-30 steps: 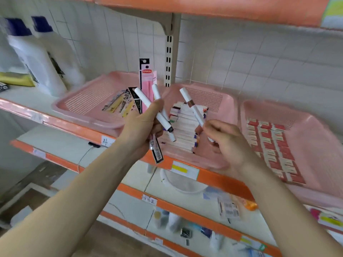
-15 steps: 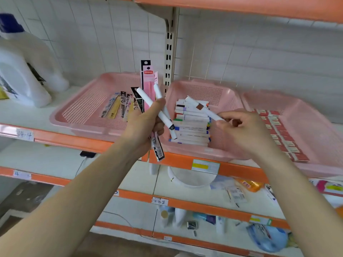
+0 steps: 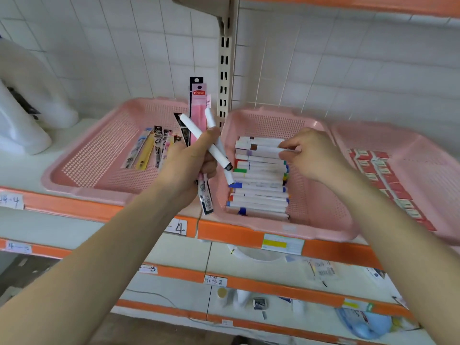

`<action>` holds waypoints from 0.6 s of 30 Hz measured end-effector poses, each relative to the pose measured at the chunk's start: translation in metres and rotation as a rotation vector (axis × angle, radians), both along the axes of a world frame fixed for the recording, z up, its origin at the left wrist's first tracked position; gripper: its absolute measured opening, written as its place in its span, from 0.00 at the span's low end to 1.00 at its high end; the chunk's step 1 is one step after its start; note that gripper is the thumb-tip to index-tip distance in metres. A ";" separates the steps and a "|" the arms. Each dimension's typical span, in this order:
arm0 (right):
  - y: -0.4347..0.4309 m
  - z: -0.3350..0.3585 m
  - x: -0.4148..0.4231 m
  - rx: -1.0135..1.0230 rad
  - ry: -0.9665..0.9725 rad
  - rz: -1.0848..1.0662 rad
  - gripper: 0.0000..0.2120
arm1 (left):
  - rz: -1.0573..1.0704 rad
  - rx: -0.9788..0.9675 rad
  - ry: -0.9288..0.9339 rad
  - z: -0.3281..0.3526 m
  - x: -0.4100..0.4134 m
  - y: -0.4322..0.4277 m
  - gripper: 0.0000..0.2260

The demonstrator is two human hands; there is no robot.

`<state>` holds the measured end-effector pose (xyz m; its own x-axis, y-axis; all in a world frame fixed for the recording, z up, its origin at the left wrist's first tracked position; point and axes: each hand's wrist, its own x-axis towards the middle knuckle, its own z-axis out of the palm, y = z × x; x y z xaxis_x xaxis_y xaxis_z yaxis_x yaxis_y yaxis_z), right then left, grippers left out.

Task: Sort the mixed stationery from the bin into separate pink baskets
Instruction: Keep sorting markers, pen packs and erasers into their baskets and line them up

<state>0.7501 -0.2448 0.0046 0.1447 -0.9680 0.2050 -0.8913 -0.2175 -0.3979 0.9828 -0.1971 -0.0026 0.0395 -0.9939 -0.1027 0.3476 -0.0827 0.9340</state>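
Three pink baskets stand side by side on the orange-edged shelf. My left hand (image 3: 190, 161) grips a bundle in front of the gap between the left and middle baskets: two white markers (image 3: 199, 134) and flat pink and black packets (image 3: 198, 105). The middle basket (image 3: 321, 202) holds a stacked row of several white markers (image 3: 260, 192) with coloured bands. My right hand (image 3: 315, 155) is over the far end of that row and pinches a white marker with a brown band (image 3: 265, 147), which lies level on the stack. The left basket (image 3: 99, 155) holds several flat refill packets (image 3: 154, 150).
The right basket (image 3: 428, 155) holds rows of small red and white packs (image 3: 388, 178). White detergent bottles (image 3: 22, 115) stand at the far left of the shelf. A slotted metal upright (image 3: 225, 70) runs up the tiled wall behind. Lower shelves carry small loose goods.
My right hand moved forward and down with the brown-banded marker, from upright in the air to flat on the stack in the middle basket. The left hand kept its bundle.
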 end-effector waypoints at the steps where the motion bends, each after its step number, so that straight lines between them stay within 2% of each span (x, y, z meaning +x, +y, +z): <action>1: -0.007 -0.002 0.001 0.022 0.013 0.009 0.13 | -0.003 0.004 0.005 0.001 -0.002 -0.006 0.18; 7: -0.036 -0.016 0.003 0.121 0.138 0.009 0.13 | -0.029 0.036 0.007 0.004 -0.017 -0.033 0.18; 14: -0.053 -0.051 -0.001 0.187 0.122 0.000 0.06 | -0.050 0.080 0.039 -0.003 -0.032 -0.047 0.18; 18: -0.055 -0.047 -0.003 0.144 0.075 -0.058 0.12 | -0.082 0.082 0.034 -0.002 -0.035 -0.053 0.19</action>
